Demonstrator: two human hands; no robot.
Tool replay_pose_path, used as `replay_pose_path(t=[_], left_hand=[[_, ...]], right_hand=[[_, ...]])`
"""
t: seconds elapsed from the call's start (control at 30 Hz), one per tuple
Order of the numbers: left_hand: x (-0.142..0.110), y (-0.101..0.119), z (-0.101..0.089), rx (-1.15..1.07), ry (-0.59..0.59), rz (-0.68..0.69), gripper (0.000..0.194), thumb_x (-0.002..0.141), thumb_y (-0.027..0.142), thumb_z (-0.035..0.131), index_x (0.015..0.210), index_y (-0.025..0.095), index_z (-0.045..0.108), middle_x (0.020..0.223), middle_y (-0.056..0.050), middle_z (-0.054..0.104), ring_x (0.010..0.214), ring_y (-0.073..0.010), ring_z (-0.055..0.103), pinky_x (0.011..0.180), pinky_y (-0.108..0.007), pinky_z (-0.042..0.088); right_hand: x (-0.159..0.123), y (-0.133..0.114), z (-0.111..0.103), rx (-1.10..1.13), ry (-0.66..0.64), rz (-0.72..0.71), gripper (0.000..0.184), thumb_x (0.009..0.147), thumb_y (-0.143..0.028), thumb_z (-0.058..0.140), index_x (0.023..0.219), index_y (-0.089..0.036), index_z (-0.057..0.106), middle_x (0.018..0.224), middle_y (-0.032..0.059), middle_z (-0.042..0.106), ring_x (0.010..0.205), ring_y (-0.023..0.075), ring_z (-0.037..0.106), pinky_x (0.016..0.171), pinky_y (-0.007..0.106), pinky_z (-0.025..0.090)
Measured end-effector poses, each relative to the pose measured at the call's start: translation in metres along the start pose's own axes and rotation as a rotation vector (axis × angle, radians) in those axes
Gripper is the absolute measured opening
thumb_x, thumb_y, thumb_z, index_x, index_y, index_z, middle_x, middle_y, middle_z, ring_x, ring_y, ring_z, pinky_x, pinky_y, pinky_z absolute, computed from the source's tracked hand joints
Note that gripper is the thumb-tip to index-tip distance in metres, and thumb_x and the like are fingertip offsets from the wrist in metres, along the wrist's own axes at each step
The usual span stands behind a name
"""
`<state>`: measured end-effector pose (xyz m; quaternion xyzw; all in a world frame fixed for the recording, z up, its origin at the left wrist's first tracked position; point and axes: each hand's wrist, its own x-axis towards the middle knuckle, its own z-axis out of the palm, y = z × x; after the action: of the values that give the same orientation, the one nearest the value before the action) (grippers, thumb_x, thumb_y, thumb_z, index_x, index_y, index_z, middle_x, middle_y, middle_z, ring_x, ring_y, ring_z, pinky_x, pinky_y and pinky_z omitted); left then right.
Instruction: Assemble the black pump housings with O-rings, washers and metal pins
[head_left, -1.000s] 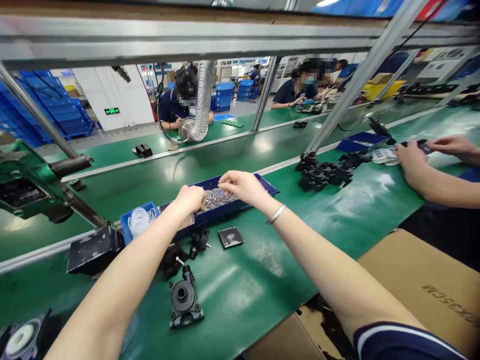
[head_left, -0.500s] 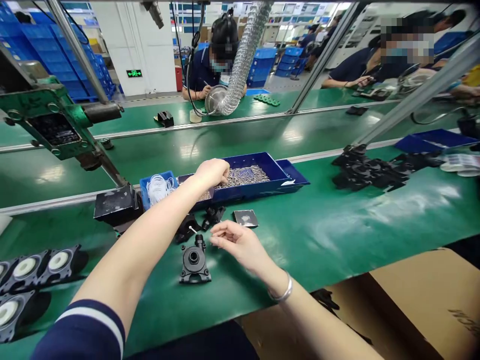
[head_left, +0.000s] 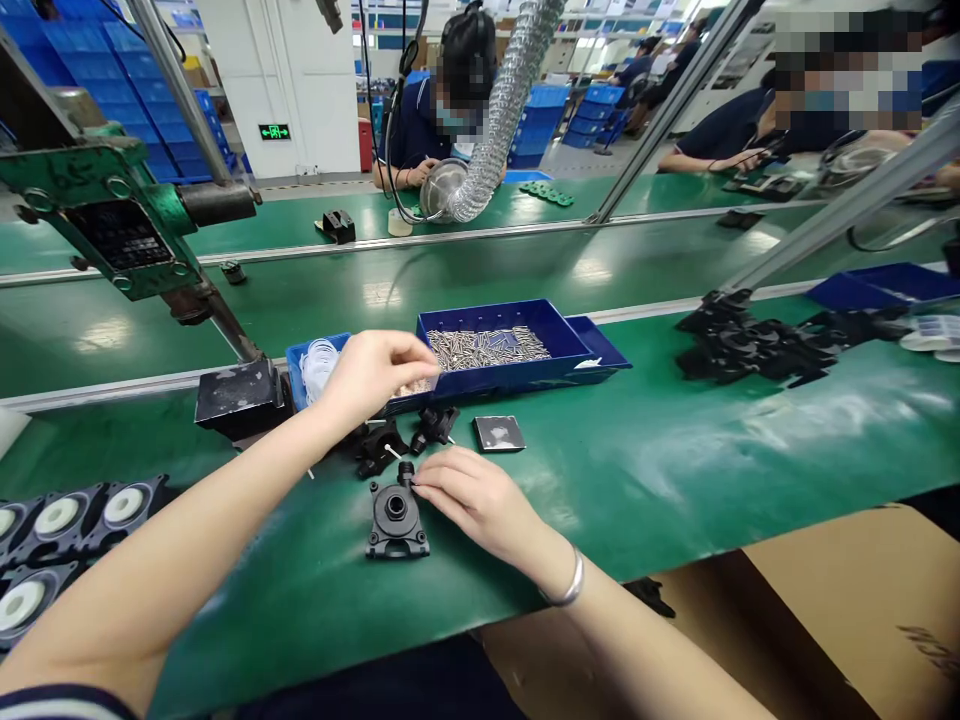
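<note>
My left hand (head_left: 375, 375) is above the near end of the blue screw bin (head_left: 517, 380), over a small box of copper-coloured parts (head_left: 412, 388). Its thumb and fingers are pinched together; whatever they hold is too small to name. My right hand (head_left: 480, 500) has its fingers pressed together, the tips beside the upright port of a black pump housing (head_left: 396, 512). Anything inside those fingers is hidden. The housing lies on the green bench with its round opening facing up. Loose silver screws (head_left: 487, 347) fill the bin.
A blue box of white rings (head_left: 319, 365) adjoins the bin. Black parts (head_left: 380, 447) and a small dark block (head_left: 499, 434) lie before it. A green press (head_left: 127, 220) rises at left, near housings with white discs (head_left: 56, 515). Black parts (head_left: 750, 340) are heaped at right.
My left hand has drawn back from the screws, toward the left and nearer me. My right fingers have closed together and come up to the housing's port.
</note>
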<state>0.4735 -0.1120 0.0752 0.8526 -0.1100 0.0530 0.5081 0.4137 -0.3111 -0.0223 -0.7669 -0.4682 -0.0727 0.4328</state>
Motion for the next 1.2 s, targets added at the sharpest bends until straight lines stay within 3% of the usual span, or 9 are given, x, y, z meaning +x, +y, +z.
replay_pose_path(t=[0.17, 0.27, 0.33, 0.47, 0.6, 0.77, 0.9, 1.0, 1.2], left_hand=[[-0.062, -0.008, -0.034, 0.065, -0.098, -0.169, 0.011, 0.084, 0.024, 0.07, 0.089, 0.022, 0.079, 0.08, 0.001, 0.08, 0.073, -0.016, 0.074, 0.074, -0.026, 0.058], [-0.093, -0.008, -0.045, 0.217, -0.07, -0.096, 0.014, 0.086, 0.024, 0.069, 0.095, 0.028, 0.08, 0.093, 0.002, 0.081, 0.086, -0.0169, 0.076, 0.083, -0.026, 0.059], [-0.111, -0.006, -0.046, 0.296, -0.061, -0.019, 0.018, 0.087, 0.02, 0.067, 0.097, 0.029, 0.08, 0.096, 0.003, 0.08, 0.088, -0.0157, 0.075, 0.082, -0.024, 0.059], [-0.144, -0.007, -0.032, 0.349, -0.149, 0.125, 0.022, 0.092, 0.013, 0.062, 0.1, 0.026, 0.077, 0.094, 0.002, 0.079, 0.085, -0.0126, 0.075, 0.079, -0.019, 0.058], [-0.167, -0.012, -0.016, 0.41, -0.196, 0.185, 0.023, 0.098, 0.015, 0.053, 0.113, 0.022, 0.069, 0.103, -0.004, 0.074, 0.093, -0.0139, 0.072, 0.083, -0.022, 0.057], [-0.174, -0.005, -0.008, 0.636, -0.311, 0.155, 0.041, 0.096, 0.004, 0.042, 0.131, 0.023, 0.055, 0.112, -0.007, 0.067, 0.09, -0.0151, 0.07, 0.078, -0.026, 0.058], [-0.171, 0.007, 0.001, 0.904, -0.38, 0.305, 0.044, 0.09, -0.003, 0.039, 0.125, 0.016, 0.059, 0.105, -0.01, 0.071, 0.081, -0.0198, 0.072, 0.068, -0.029, 0.061], [-0.171, 0.01, 0.002, 0.968, -0.314, 0.403, 0.035, 0.093, 0.002, 0.042, 0.12, 0.013, 0.062, 0.105, -0.013, 0.072, 0.084, -0.0231, 0.073, 0.067, -0.032, 0.062], [-0.148, 0.002, -0.026, 0.596, -0.042, 0.248, 0.026, 0.097, 0.027, 0.058, 0.121, 0.019, 0.061, 0.113, -0.008, 0.07, 0.1, -0.02, 0.07, 0.085, -0.032, 0.06]], right_hand=[[0.013, -0.003, -0.031, -0.043, 0.096, -0.011, 0.012, 0.097, -0.018, 0.059, 0.104, -0.021, 0.068, 0.1, 0.0056, 0.074, 0.096, 0.0179, 0.068, 0.088, 0.033, 0.056], [0.044, 0.018, -0.062, -0.223, 0.268, 0.036, 0.014, 0.098, -0.021, 0.056, 0.095, -0.021, 0.069, 0.095, 0.0059, 0.074, 0.091, 0.019, 0.069, 0.087, 0.034, 0.055], [0.073, 0.045, -0.083, -0.407, 0.298, 0.179, 0.018, 0.097, -0.023, 0.055, 0.093, -0.019, 0.072, 0.095, 0.0077, 0.075, 0.091, 0.0207, 0.069, 0.087, 0.033, 0.053], [0.126, 0.106, -0.105, -0.638, -0.171, 0.591, 0.017, 0.087, -0.026, 0.069, 0.094, -0.013, 0.077, 0.096, 0.0121, 0.078, 0.09, 0.0251, 0.071, 0.081, 0.03, 0.053], [0.141, 0.133, -0.099, -0.637, -0.281, 0.638, 0.008, 0.079, -0.022, 0.076, 0.076, -0.014, 0.078, 0.076, 0.0089, 0.077, 0.074, 0.0227, 0.07, 0.069, 0.027, 0.05], [0.13, 0.135, -0.094, -0.621, -0.202, 0.625, 0.011, 0.082, -0.024, 0.073, 0.082, -0.015, 0.078, 0.083, 0.008, 0.078, 0.078, 0.0213, 0.07, 0.07, 0.027, 0.048], [0.127, 0.138, -0.096, -0.572, -0.113, 0.615, 0.011, 0.083, -0.025, 0.072, 0.084, -0.016, 0.078, 0.084, 0.0065, 0.078, 0.076, 0.0196, 0.068, 0.073, 0.027, 0.048], [0.126, 0.138, -0.096, -0.538, -0.04, 0.603, 0.011, 0.083, -0.024, 0.072, 0.086, -0.015, 0.078, 0.085, 0.0068, 0.077, 0.076, 0.0196, 0.068, 0.075, 0.028, 0.048], [0.128, 0.122, -0.099, -0.47, 0.12, 0.56, 0.017, 0.09, -0.023, 0.061, 0.089, -0.014, 0.075, 0.073, 0.0056, 0.074, 0.069, 0.018, 0.068, 0.071, 0.027, 0.05]])
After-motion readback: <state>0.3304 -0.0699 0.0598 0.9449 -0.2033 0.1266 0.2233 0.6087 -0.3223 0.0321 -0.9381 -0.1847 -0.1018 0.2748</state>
